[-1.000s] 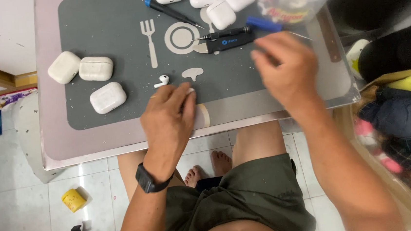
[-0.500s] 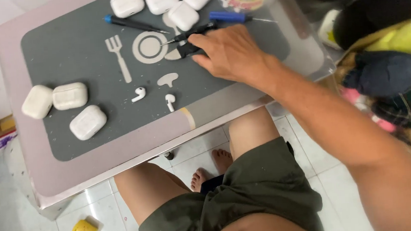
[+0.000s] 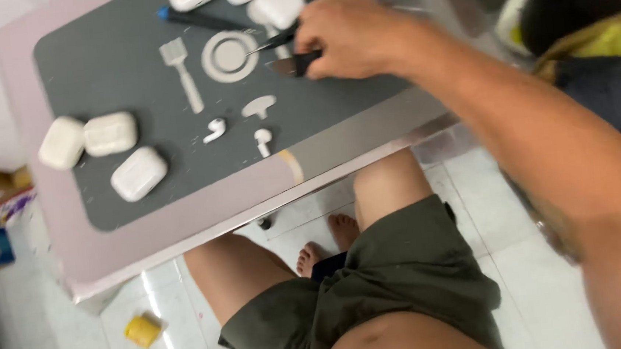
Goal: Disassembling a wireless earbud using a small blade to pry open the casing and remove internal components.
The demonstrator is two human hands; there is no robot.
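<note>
Right hand [image 3: 355,34] is curling over two dark slim tools [image 3: 294,63] on the grey mat [image 3: 109,57]; fingers are closing together on their handles, clamping both, metal tips sticking out leftward past the fingertips. Tools are sitting at the mat's far right part, just beside the printed plate ring [image 3: 229,56], one tip touching its rim. Left hand is not showing in view.

Nearer the body from the fingertips: two loose white earbuds [image 3: 215,129], lying apart from each other, beside a printed spoon shape [image 3: 258,106]. A printed fork shape [image 3: 181,72] is lying left of the ring.

Beyond the fingertips, at the far edge: four white charging cases [image 3: 279,4], partly cut off by the frame, and a blue-capped dark pen-like tool [image 3: 198,18]. Well left of the fingers: three more white cases [image 3: 109,133], two touching, one just below them. Seven cases counted in all.

Mat is covering most of a pale pink table [image 3: 202,209] with a metal edge. Bare mat is lying open between the fingers and the left cluster. Under the near edge: white tiled floor [image 3: 475,206], the person's knees, a small yellow thing [image 3: 142,330]. Clothing piles [image 3: 609,33] are crowding the right side.
</note>
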